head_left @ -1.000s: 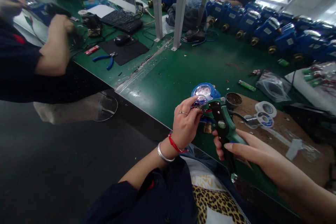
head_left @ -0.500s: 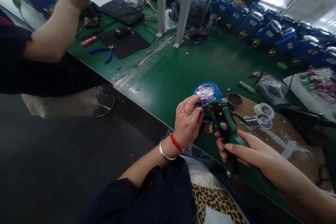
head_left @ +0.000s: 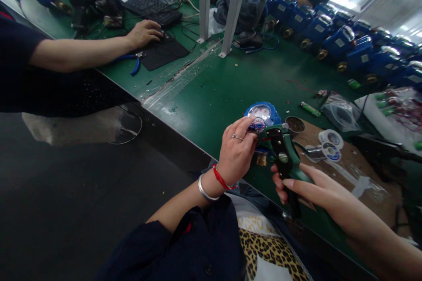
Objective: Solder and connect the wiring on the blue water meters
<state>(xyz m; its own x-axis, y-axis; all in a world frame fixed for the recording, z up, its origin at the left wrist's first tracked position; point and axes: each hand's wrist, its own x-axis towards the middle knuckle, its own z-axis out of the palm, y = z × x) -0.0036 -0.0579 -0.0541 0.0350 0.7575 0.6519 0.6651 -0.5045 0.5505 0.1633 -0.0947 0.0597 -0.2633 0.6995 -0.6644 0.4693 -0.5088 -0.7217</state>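
In the head view, the straight near edge of the green tabletop point(head_left: 198, 101) slants from far left to near right, just in front of you. Your widest room for moving runs left of the round blue meter with a clear window point(head_left: 262, 112), as far as the 2 nearest grey metal posts point(head_left: 233, 13). On the right, the small round dark tin point(head_left: 295, 124) and brown flat board point(head_left: 389, 204) crowd your tool; blue box-shaped meters with brass fittings point(head_left: 339, 39) line the far right.

Your left hand point(head_left: 238, 147) is back up, thumb and forefinger in a narrow pinch on the thin red and blue wires point(head_left: 255, 127) at the meter's near side. Your right hand point(head_left: 306, 184) wraps the green-and-black hand tool point(head_left: 282, 153), thumb along its handle; its head points left, beside your left fingertips. You cannot tell how hard it is squeezed.
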